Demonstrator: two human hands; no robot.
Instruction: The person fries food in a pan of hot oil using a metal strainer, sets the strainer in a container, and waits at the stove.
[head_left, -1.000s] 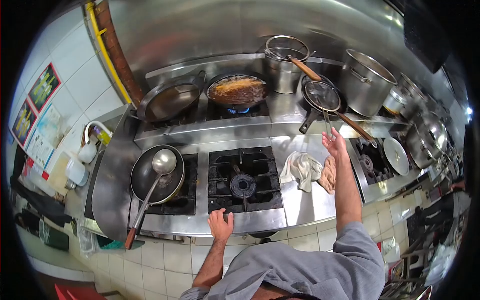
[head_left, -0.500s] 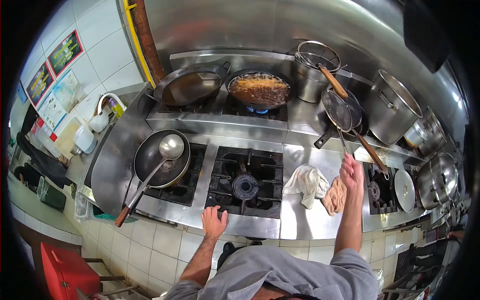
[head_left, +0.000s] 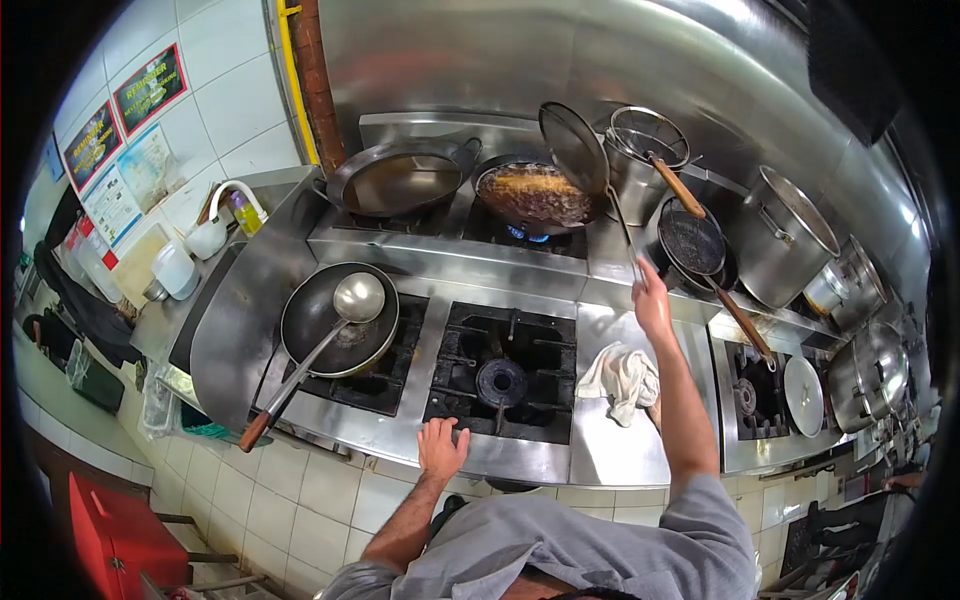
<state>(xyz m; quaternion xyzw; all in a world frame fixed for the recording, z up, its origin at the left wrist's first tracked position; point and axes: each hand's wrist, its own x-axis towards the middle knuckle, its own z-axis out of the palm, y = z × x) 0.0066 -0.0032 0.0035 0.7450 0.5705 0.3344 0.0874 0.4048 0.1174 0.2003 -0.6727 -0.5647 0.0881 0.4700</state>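
Observation:
My right hand (head_left: 651,300) grips the metal handle of a round mesh strainer (head_left: 573,145). The strainer's head is tilted up at the right rim of a wok of bubbling dark oil (head_left: 520,205), in which a golden-brown piece of food (head_left: 535,185) floats. A blue flame (head_left: 528,236) burns under that wok. On the front edge of the stove lies my left hand (head_left: 441,447), fingers extended and holding nothing, just below the front burner grate (head_left: 500,384). A ladle (head_left: 357,298) rests inside the front-left wok (head_left: 300,325).
Another wok of liquid (head_left: 395,185) sits at the back left. A wooden-handled strainer (head_left: 692,235) lies over a pan at right. Past it stand a tall pot (head_left: 785,235) and a lid (head_left: 803,395). A white cloth (head_left: 622,380) lies on the steel counter.
My right hand has lifted the mesh strainer off the pan at right and carried it left to the oil wok. My left hand stays at the stove edge.

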